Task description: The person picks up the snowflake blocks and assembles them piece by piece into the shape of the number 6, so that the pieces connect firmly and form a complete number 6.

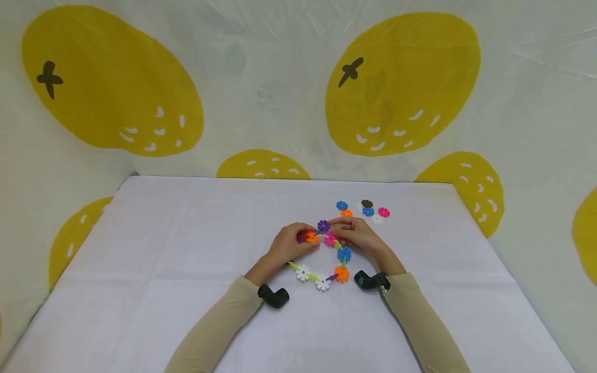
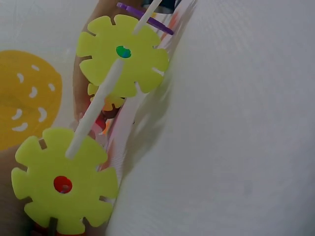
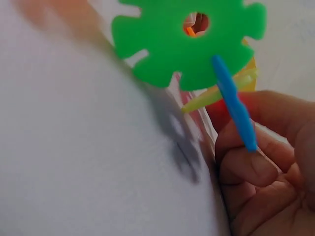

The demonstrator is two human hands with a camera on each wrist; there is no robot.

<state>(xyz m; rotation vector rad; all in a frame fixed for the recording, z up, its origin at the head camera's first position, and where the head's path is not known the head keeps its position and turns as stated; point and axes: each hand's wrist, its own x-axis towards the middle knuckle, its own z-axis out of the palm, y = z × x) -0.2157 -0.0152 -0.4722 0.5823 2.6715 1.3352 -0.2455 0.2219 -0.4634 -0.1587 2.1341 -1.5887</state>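
A ring of notched plastic snowflake discs, slotted together, lies on the table between both hands in the head view. My left hand (image 1: 290, 244) grips its upper left part, beside an orange disc (image 1: 312, 238). On the other side my right hand (image 1: 360, 235) holds the ring near a pink disc (image 1: 330, 240), with curled fingers. A purple disc (image 1: 324, 226) stands at the top between the fingertips. Yellow-green discs (image 2: 42, 172) joined by a white one (image 2: 96, 105) fill the left wrist view. A green disc (image 3: 152, 44) joins a blue one (image 3: 237, 113) in the right wrist view. The fingers hide some joints.
Loose discs lie behind the right hand, among them a blue one (image 1: 342, 205), a brown one (image 1: 367, 203) and a pink one (image 1: 384, 212). The white-covered table (image 1: 140, 269) meets a patterned cloth wall (image 1: 275, 77) at the back.
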